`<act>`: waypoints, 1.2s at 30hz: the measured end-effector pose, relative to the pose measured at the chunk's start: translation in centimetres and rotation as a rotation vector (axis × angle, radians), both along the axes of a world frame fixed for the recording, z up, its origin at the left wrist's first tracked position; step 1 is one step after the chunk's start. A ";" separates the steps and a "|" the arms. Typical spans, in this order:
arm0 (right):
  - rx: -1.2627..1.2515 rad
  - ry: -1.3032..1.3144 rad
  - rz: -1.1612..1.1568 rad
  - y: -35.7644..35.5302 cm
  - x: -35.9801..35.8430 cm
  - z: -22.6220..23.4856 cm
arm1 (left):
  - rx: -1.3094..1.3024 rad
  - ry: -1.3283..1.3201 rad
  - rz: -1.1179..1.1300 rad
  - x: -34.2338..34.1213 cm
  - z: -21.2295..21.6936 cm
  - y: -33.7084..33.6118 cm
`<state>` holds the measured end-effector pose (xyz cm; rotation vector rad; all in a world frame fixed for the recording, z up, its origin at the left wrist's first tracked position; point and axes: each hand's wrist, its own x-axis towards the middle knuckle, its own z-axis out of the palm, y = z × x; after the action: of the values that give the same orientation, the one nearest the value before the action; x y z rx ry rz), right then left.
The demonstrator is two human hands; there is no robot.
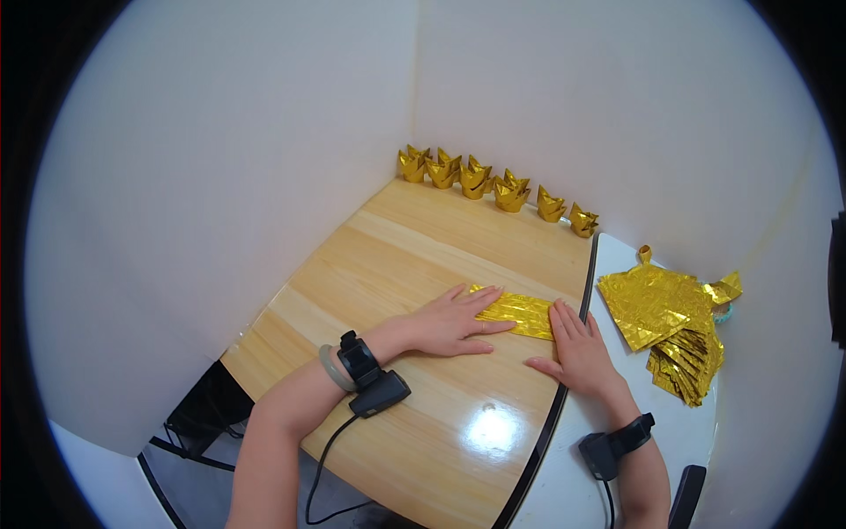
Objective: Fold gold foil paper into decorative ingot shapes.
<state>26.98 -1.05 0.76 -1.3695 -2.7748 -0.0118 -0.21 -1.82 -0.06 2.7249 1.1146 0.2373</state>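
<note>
A strip of shiny gold foil paper [522, 311], folded long and narrow, lies on the wooden tabletop. My left hand [454, 322] rests flat over its left end with the fingers spread. At the strip's right end my right hand [582, 348] lies flat, fingertips on the foil and thumb held apart on the wood. Creases run over the foil between the two hands; both of its ends are partly covered. Neither hand grips anything.
Several folded gold paper ingots [476, 179] stand in a row along the back wall. On the white table [573, 441] at right lies a fanned stack of gold foil sheets [656, 304]. Black devices with cables [381, 394] are strapped to both wrists. White walls enclose the tables.
</note>
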 end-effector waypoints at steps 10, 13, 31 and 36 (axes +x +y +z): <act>0.371 0.220 0.440 1.1 0.0 0.3 | -0.030 0.006 0.011 -0.3 0.0 0.7; 0.398 0.226 0.410 0.4 -0.4 0.9 | 0.255 0.027 0.209 -0.9 -0.2 1.1; 0.002 0.511 0.203 1.0 -0.6 -0.1 | -0.279 -0.403 -0.097 -0.9 0.0 1.5; -0.124 0.554 0.228 0.9 -0.4 0.4 | -0.227 -0.440 -0.101 -0.6 0.1 1.2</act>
<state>26.58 -0.19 1.19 -0.8860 -2.4580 0.4773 -0.76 -0.58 0.02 2.3601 0.8220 0.6180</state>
